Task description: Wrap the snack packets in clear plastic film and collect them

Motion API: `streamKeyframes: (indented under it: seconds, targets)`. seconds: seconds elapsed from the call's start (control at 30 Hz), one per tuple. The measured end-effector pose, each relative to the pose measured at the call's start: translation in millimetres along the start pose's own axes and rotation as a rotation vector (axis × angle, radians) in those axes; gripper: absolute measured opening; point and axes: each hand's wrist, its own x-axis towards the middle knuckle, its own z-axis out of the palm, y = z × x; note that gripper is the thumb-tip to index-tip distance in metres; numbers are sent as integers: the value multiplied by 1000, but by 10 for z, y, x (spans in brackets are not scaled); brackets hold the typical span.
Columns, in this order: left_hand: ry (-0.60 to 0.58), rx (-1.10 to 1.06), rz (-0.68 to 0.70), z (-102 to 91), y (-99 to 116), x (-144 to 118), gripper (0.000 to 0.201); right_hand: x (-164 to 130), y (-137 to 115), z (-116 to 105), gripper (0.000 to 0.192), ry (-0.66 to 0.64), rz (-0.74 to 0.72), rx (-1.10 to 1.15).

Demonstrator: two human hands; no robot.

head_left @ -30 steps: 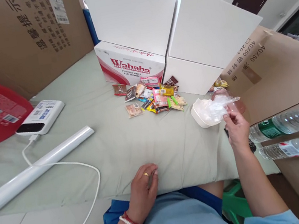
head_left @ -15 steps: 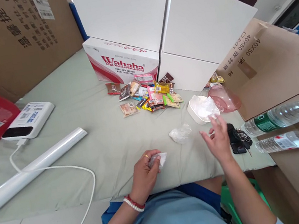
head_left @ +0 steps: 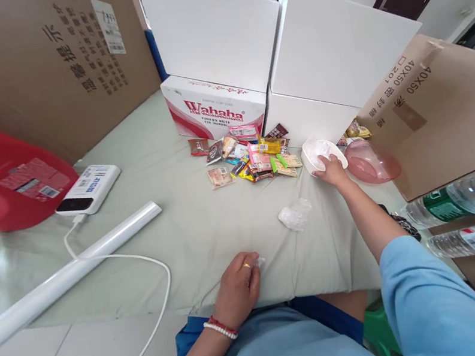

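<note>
My left hand (head_left: 238, 281) rests near the table's front edge, fingers closed around a small crumpled clear plastic bag (head_left: 259, 261); most of it is hidden in the palm. My right arm is stretched forward, and my right hand (head_left: 331, 170) grips the near rim of a white bowl (head_left: 339, 152), thumb at the rim and fingers over the inside. Within the bowl lies crumpled clear plastic film (head_left: 317, 151), which the fingers seem to touch. Another crumpled clear bag (head_left: 295, 215) lies loose on the cloth between my hands.
Several wrapped snacks (head_left: 259, 156) are heaped before a Wahaha carton (head_left: 217, 108) and white boxes (head_left: 345, 44). A pink translucent bowl (head_left: 371, 161) and water bottles (head_left: 472, 196) are at right. Leftward are a white device (head_left: 89, 189) with cable, a plastic roll (head_left: 95, 250) and a red jug (head_left: 4, 174).
My right hand has reached forward from open air onto the white bowl, which has shifted slightly away; its plastic now sits lower. My left hand still holds its bag. The view has turned a little.
</note>
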Motion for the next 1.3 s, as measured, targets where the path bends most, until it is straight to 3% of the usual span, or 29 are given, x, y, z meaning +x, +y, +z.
streamKeyframes:
  seconds: [0.13, 0.23, 0.3, 0.33, 0.43, 0.53, 0.6, 0.67, 0.77, 0.83, 0.93, 1.07, 1.13, 1.2, 1.3]
  targets:
    - [5, -25, -11, -18, 10, -7, 20, -63, -64, -242, 89, -120, 10, -20]
    - [5, -28, -16, -24, 16, -16, 20, -444, -135, -401, 73, 108, -70, -48]
    - [7, -22, -6, -24, 18, -19, 20, -798, -245, -422, 58, 255, -207, 27]
    - [7, -20, 1, -24, 19, -20, 20, -980, -321, -391, 53, 253, -312, 87]
    - [0, -24, 17, -30, 16, -12, 20, -1421, -576, -149, 40, 15, -665, 185]
    - [-5, -30, 18, -39, 17, 4, 20, -1552, -709, 100, 24, -197, -753, 158]
    - [-2, -34, 15, -43, 21, 11, 20, -1442, -652, 103, 26, -122, -712, 217]
    - [4, -36, 16, -44, 24, 13, 20, -1196, -498, -66, 27, 159, -608, 307]
    - [16, -19, 22, -33, 17, 5, 20, -677, -212, -483, 27, 627, -328, 316]
    - [18, -5, 25, -21, 8, -1, 20, -325, -65, -701, 29, 778, -164, 271]
    - [18, 2, 33, -8, 1, 0, 20, 61, 23, -739, 32, 702, -35, 214]
    - [17, 2, 23, -9, 13, 11, 20, 227, -42, -374, 27, 250, -18, 159]
    - [7, -9, 8, -8, 18, 9, 20, 242, -71, -215, 26, 98, -19, 150]
    - [22, -25, -3, -1, 14, -2, 20, 273, -60, -173, 29, 62, -29, 154]
    - [98, -49, -39, -1, -4, -32, 27, 317, 25, -314, 38, 65, -30, 153]
